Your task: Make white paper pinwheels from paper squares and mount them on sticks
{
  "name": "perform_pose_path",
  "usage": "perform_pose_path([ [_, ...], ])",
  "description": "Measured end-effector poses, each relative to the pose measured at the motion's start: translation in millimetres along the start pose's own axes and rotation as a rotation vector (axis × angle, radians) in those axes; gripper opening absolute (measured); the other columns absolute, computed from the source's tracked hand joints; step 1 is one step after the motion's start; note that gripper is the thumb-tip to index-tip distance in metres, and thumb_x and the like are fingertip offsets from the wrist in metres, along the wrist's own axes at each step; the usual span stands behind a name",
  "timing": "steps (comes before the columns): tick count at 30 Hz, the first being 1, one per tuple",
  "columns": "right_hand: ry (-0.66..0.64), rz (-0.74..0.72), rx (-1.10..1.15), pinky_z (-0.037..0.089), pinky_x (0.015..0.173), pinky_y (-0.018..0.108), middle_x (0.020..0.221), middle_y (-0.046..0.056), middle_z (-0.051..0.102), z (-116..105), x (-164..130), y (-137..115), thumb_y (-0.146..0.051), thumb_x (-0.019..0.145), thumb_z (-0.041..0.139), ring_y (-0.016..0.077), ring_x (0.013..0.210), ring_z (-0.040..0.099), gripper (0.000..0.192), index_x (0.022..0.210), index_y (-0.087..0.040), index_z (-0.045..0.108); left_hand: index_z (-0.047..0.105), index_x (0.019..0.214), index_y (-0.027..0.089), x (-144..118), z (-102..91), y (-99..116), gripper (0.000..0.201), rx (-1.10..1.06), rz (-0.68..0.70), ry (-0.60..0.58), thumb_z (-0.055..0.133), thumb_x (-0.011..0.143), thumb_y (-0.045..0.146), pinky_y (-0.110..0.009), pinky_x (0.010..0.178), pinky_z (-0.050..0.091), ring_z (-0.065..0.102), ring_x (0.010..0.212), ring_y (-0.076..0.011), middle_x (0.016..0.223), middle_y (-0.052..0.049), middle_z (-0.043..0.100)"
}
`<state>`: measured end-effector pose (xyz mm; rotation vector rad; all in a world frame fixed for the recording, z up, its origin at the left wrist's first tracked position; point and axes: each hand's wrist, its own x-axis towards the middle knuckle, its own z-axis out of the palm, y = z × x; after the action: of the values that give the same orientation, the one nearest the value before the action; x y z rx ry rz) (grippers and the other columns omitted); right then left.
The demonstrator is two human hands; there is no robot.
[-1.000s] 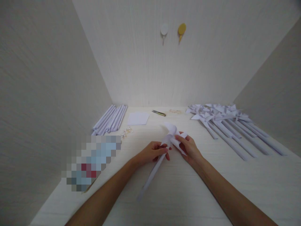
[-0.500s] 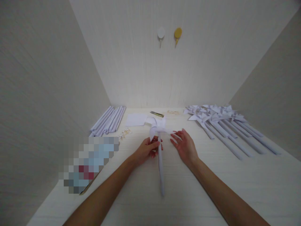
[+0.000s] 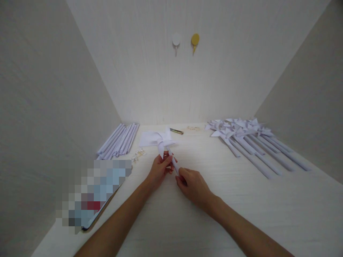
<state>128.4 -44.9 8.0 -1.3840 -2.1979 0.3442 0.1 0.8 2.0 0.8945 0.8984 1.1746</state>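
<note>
Hands [image 3: 194, 184] partly hide the pinwheel stick [image 3: 174, 162]; pixelation masks an item [image 3: 103, 194].

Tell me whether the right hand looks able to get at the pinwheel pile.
Probably yes: nothing seems to stand between the right hand and the pinwheel pile, though the hand would first have to let go of the held pinwheel's stick.
</note>
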Motion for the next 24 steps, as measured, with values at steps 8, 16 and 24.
perform_pose_path([
  [8,0.061,-0.013,0.023,0.027,0.048,0.021,0.056,-0.002,0.048,2.6,2.5,6.6,-0.012,0.074,0.044,0.0092,0.048,0.039,0.012,0.064,-0.018,0.044,0.054,0.078,0.012,0.0,-1.6,-1.3,0.030,0.120,-0.026,-0.076,0.067,0.057,0.029,-0.016,0.037,0.035,0.048,0.044,-0.0056,0.059,0.002,0.057],
  [16,0.103,0.038,-0.107,0.034,0.053,0.024,0.067,0.004,0.056,-0.7,4.7,10.7,-0.015,0.077,0.044,0.0141,0.057,0.050,0.007,0.070,-0.018,0.047,0.052,0.075,0.013,0.0,-0.7,-1.3,0.025,0.096,0.048,0.008,0.065,0.059,0.027,-0.016,0.037,0.034,0.047,0.045,-0.0050,0.062,0.002,0.055],
  [24,0.191,0.117,0.083,0.040,0.057,0.024,0.075,0.005,0.061,-6.5,12.0,22.1,-0.014,0.077,0.043,0.0151,0.064,0.056,0.010,0.086,-0.018,0.045,0.052,0.083,0.014,0.5,-0.5,-1.7,0.031,0.180,0.053,0.003,0.065,0.058,0.027,-0.016,0.037,0.034,0.048,0.048,-0.0058,0.067,0.001,0.057],
])
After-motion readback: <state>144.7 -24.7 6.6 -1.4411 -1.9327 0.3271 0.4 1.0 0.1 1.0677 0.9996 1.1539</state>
